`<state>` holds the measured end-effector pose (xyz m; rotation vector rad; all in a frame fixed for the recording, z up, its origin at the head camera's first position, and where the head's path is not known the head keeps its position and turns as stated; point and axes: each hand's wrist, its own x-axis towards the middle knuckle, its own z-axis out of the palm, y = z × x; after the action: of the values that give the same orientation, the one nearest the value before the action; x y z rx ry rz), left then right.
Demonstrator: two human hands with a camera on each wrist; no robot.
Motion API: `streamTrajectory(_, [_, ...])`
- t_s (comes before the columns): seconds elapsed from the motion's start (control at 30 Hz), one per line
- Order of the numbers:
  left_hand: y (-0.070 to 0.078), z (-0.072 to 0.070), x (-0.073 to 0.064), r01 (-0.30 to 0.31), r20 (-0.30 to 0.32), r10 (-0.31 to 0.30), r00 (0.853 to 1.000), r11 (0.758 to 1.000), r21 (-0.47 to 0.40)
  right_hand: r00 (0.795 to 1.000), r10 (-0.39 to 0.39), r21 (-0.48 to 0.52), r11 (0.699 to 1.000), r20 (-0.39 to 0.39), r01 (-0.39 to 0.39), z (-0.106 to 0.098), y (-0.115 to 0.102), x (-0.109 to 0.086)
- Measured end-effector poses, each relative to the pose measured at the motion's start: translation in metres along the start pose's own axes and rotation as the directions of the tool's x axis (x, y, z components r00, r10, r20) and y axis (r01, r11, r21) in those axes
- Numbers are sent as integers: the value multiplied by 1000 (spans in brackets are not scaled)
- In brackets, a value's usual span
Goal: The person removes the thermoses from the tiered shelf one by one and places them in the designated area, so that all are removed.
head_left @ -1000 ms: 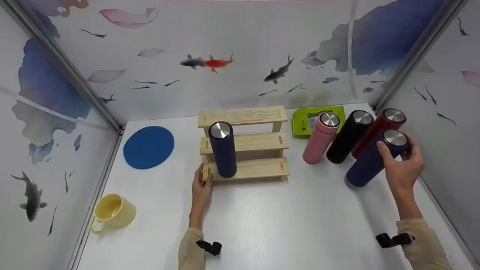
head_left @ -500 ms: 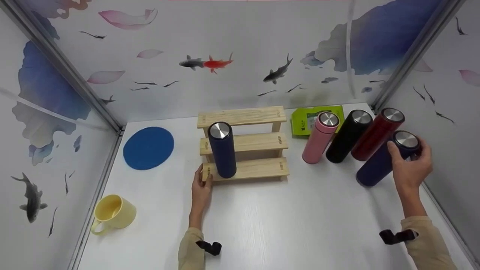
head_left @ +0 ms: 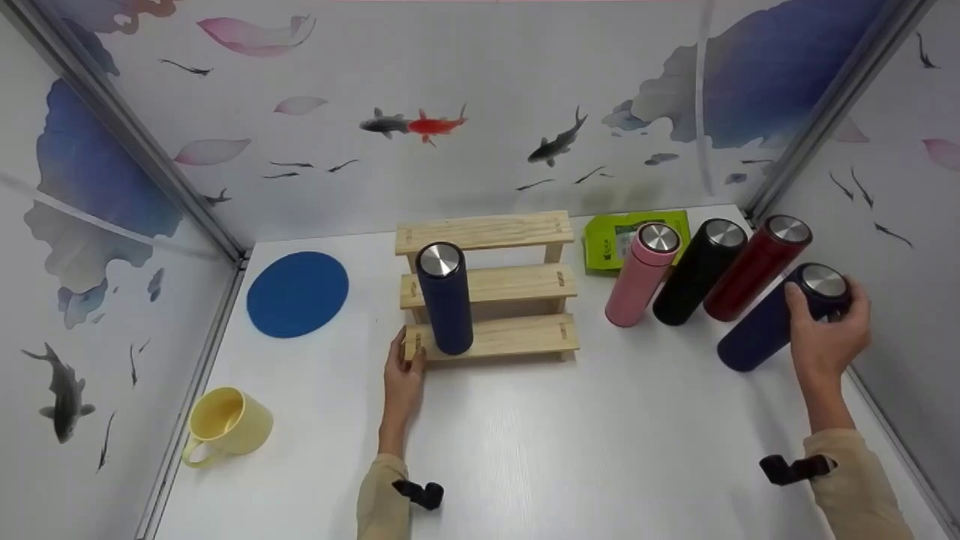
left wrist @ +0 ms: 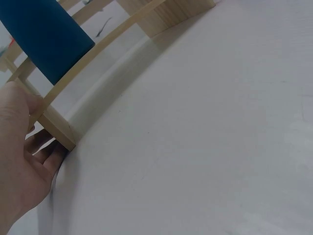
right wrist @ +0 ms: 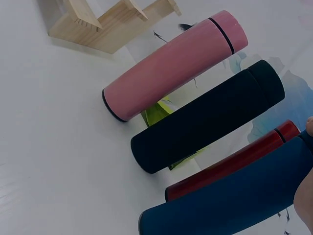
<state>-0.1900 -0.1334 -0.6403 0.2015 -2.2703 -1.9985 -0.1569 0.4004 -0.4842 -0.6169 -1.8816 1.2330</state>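
Note:
My left hand (head_left: 405, 379) grips the left end of the lowest step of a wooden three-step rack (head_left: 517, 337), thumb on top and fingers below in the left wrist view. A dark blue thermos bottle (head_left: 448, 307) stands upright on that step, beside the hand. On the right, my right hand (head_left: 829, 337) holds a second dark blue thermos bottle (head_left: 761, 330) near its steel-topped lid. Left of it stand a red thermos bottle (head_left: 750, 274), a black one (head_left: 697, 274) and a pink one (head_left: 637, 285). Whether the held bottle touches the table is unclear.
A green packet (head_left: 607, 244) lies behind the pink bottle. To the left are a round blue mat (head_left: 298, 295) and a yellow mug (head_left: 232, 424) on the white table (head_left: 510, 457). Printed panels (head_left: 480, 75) enclose the back and sides.
My right hand has moved to the right with the dark blue thermos bottle, away from the black bottle. The left hand and the rack have stayed in place.

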Motion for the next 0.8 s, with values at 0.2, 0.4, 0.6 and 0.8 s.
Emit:
streamTrajectory(0.2, [1,0,-1,9,-12,-9,1000,1000,12,997,34,-31,999,63,-32,-2,10,6])
streamTrajectory(0.4, [-2,0,0,11,-9,-11,1000,1000,10,996,26,-52,998,91,-21,-3,11,9])
streamTrajectory(0.6, [-1,-1,0,5,-3,-5,1000,1000,21,997,-6,-44,999,73,9,-4,2,13])
streamTrajectory(0.8, [-1,-1,1,-3,-4,3,1000,1000,15,999,-25,-40,999,34,27,-3,-22,14])
